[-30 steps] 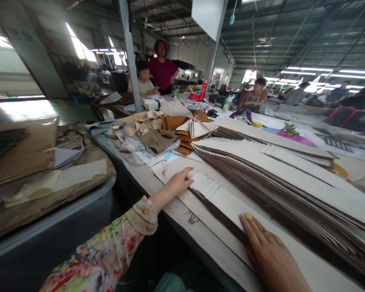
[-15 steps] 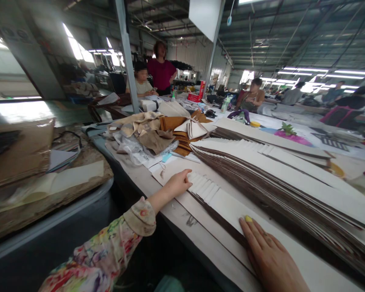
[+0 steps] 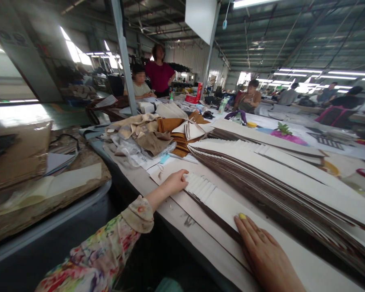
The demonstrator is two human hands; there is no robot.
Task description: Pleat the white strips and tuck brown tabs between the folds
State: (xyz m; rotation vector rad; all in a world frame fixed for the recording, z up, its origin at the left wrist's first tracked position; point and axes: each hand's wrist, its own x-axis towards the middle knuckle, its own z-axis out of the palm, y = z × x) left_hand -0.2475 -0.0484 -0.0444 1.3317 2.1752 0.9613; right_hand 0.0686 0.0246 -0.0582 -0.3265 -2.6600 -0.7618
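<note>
A stack of long panels, white on top with brown edges [image 3: 220, 206], lies slantwise along the near side of the table, its far ends fanned in small steps. At that stepped far end is my left hand [image 3: 175, 183], fingers curled and thumb against the panels' edge; the exact fingertip contact is partly hidden. My right hand [image 3: 263, 248] lies flat on the nearer part of the same stack, fingers extended and close together, a yellow covering on one fingertip. Beyond it runs a larger fanned stack of similar panels [image 3: 261, 162].
Cloth and brown leather-like pieces [image 3: 158, 142] with clear plastic lie at the table's far left. A metal post [image 3: 125, 61] rises behind them. On the left stands a bin-like support [image 3: 76, 215] carrying cardboard [image 3: 21, 154]. Several people are farther back.
The whole view has shifted slightly, so everything sits a little farther left. Both hands stay at the same places on the stack.
</note>
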